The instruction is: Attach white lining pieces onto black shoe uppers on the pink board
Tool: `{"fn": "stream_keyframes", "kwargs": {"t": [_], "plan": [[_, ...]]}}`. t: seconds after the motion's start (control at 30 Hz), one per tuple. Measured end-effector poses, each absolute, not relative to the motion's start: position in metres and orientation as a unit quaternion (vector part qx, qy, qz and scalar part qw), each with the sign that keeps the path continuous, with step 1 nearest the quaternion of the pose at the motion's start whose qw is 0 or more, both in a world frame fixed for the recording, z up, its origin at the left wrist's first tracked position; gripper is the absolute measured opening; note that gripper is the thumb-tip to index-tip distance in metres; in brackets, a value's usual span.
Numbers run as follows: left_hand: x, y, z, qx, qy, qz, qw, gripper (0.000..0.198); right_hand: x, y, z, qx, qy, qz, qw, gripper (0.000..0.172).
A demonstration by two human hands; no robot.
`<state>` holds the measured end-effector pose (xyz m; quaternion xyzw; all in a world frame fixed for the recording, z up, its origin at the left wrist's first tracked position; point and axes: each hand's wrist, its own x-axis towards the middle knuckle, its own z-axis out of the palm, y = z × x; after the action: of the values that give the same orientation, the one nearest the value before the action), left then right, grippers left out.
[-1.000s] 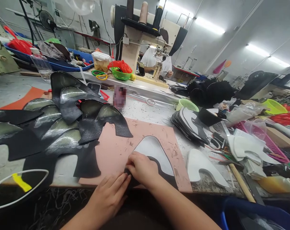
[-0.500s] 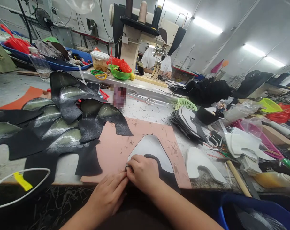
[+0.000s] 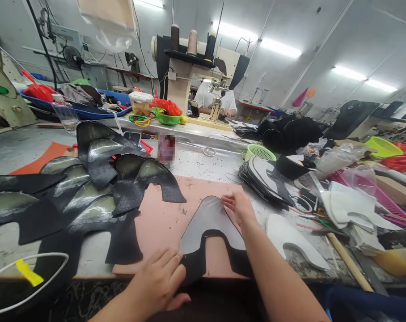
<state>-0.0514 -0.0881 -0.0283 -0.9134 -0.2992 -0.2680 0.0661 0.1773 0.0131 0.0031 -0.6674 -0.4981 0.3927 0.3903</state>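
Observation:
A U-shaped shoe upper piece [image 3: 203, 219], black with a grey-white layer over its rounded toe, lies on a pink mat [image 3: 159, 223]. At its lower left corner is my left hand [image 3: 162, 275], fingers curled together on the black edge and the thumb lower down. My right hand [image 3: 238, 208] touches the upper right edge of the toe, with its fingers stretched out. Several similar black upper pieces [image 3: 122, 197] with shiny, greenish toe areas overlap on the left. A white U-shaped piece [image 3: 280, 232] lies to the right.
A stack of black and white pieces [image 3: 263, 179] stands right of the mat, near a green basket [image 3: 260, 153]. A hammer [image 3: 348, 261] lies at the right front. A white cable loop [image 3: 67, 264] crosses the left front. Behind the bench, a person [image 3: 206, 96] sits at a sewing machine [image 3: 179, 80].
My right hand has moved from the piece's left edge to its upper right edge, uncovering the middle. My left hand has shifted slightly downward. The view has tilted up a little.

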Motion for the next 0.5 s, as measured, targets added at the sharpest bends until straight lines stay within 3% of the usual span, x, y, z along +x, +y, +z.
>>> {"fn": "stream_keyframes", "kwargs": {"t": [0.07, 0.13, 0.27, 0.4, 0.5], "plan": [[-0.033, -0.068, -0.012, -0.927, -0.319, -0.196, 0.007, 0.019, 0.183, 0.012, 0.002, -0.664, -0.52, 0.372, 0.387, 0.01], [-0.006, -0.04, -0.002, -0.915, -0.373, -0.144, -0.045, 0.012, 0.178, 0.007, -0.003, -0.656, -0.601, 0.319, 0.328, 0.018], [0.039, 0.007, -0.006, -0.879, -0.444, -0.163, -0.065, 0.021, 0.17, 0.007, -0.011, -0.646, -0.706, 0.193, 0.217, 0.006], [0.05, 0.014, -0.019, -0.877, -0.45, -0.152, -0.075, 0.018, 0.197, 0.007, -0.008, -0.691, -0.677, 0.117, 0.226, 0.015], [0.049, 0.011, -0.024, -0.892, -0.425, -0.134, -0.077, 0.028, 0.225, -0.026, -0.014, -0.657, -0.704, 0.039, 0.267, 0.021]]}}
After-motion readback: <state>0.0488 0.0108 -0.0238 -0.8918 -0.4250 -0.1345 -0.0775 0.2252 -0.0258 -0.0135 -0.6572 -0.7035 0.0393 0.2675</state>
